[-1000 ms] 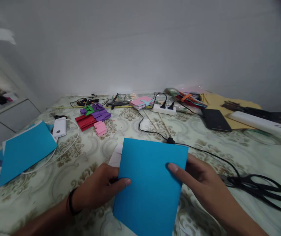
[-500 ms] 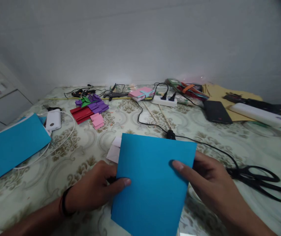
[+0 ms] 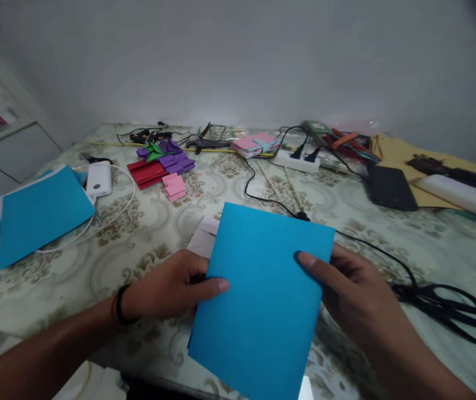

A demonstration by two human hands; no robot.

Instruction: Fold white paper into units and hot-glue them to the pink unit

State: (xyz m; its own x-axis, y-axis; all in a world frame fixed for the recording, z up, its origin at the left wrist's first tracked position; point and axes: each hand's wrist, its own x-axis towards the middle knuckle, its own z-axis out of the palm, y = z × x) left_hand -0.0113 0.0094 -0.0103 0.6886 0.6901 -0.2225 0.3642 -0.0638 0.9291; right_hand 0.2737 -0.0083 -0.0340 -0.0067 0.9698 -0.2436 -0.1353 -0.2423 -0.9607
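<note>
A blue sheet of paper (image 3: 263, 300) is held up over the table's front edge, tilted slightly. My left hand (image 3: 175, 286) pinches its left edge, thumb on the front and fingers behind. On the right edge, my right hand (image 3: 355, 289) grips it the same way, its thumb lying on the blue face. The fingers of both hands are partly hidden behind the sheet. A pale folded paper (image 3: 202, 238) lies on the table just behind the sheet's left edge. Black-handled scissors (image 3: 446, 305) rest to the right of my right hand, their blades hidden.
Blue sheets (image 3: 44, 214) and a white power bank (image 3: 99, 179) with a cable lie left. Folded red (image 3: 146, 173), purple and pink (image 3: 174, 186) papers sit behind. A power strip (image 3: 296, 161), a black phone (image 3: 391, 188) and yellow paper (image 3: 430, 153) are farther right.
The view has shifted, so the table's items appear higher and more to the right, and the front edge shows. Both hands still hold the blue sheet, in much the same grip.
</note>
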